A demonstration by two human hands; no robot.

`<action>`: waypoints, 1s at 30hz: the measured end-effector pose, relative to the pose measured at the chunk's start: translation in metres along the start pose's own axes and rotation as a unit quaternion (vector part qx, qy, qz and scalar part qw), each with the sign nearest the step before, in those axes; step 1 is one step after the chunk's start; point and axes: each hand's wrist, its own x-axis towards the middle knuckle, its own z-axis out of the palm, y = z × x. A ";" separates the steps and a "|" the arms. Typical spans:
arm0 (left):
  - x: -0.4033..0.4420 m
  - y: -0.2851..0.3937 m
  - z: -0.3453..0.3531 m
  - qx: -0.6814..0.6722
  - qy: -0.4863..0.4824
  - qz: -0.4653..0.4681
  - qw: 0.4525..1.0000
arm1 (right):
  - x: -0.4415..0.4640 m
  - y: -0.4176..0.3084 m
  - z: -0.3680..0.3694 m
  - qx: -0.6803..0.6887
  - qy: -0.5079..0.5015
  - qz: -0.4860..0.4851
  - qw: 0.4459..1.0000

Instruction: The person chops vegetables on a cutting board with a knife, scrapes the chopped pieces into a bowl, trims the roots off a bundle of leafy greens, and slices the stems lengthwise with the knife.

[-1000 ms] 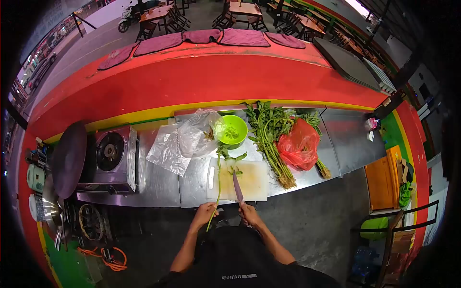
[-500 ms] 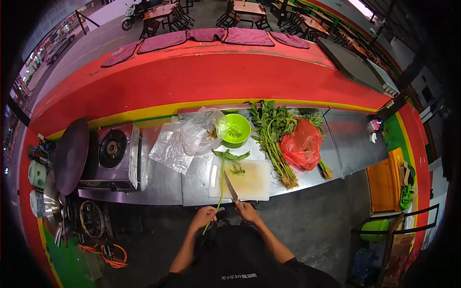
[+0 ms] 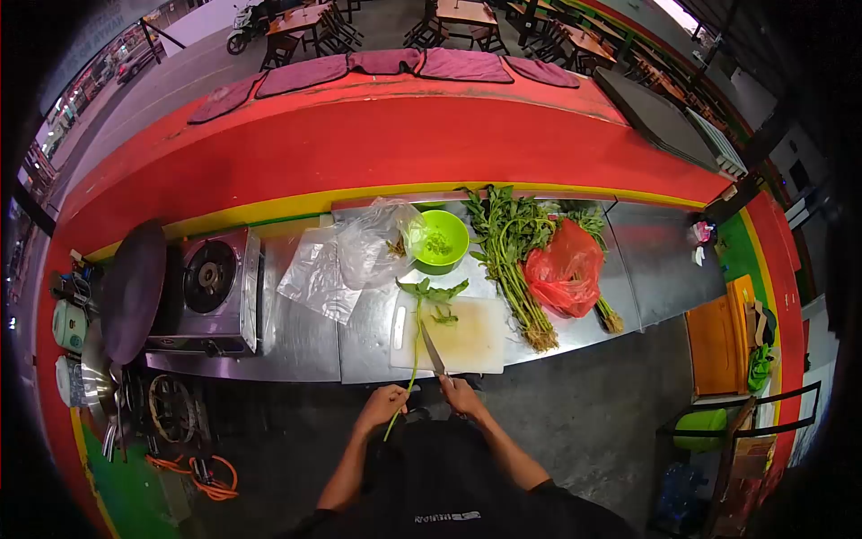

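Observation:
My left hand (image 3: 384, 404) is closed round a long green stem (image 3: 416, 346), whose leafy top lies across the upper edge of the white cutting board (image 3: 485, 337). The handle of a knife (image 3: 432, 349) is in my right hand (image 3: 461, 395); the blade points up and left over the board, close beside the stem. Small leaf pieces (image 3: 444, 315) rest on the board. Behind it stands a lime green bowl (image 3: 442, 238) with small green pieces inside. Leafy bunches with roots (image 3: 512, 278) lie to the right, next to a red plastic bag (image 3: 564, 269).
Clear plastic bags (image 3: 364, 251) lie left of the bowl. Farther left are a gas stove (image 3: 211, 287) and a large dark wok (image 3: 133, 292). A red wall (image 3: 386, 144) runs behind the steel counter (image 3: 296, 346), with purple cloths (image 3: 467, 66) along its top.
Over the last second the knife tip has left the leaf pieces and come nearer the stem. The stem's leafy top now spreads across the board's upper edge. The view has shifted slightly.

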 end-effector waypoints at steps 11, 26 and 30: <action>-0.008 0.002 -0.002 -0.057 -0.032 0.006 0.998 | -0.001 -0.006 0.010 -0.181 0.093 0.013 0.979; 0.003 -0.007 -0.007 -0.163 0.076 0.004 0.984 | 0.008 0.013 0.007 -0.115 0.055 -0.006 0.992; 0.002 -0.005 -0.008 0.095 0.202 0.007 0.975 | 0.004 0.008 0.004 -0.058 0.036 -0.036 0.997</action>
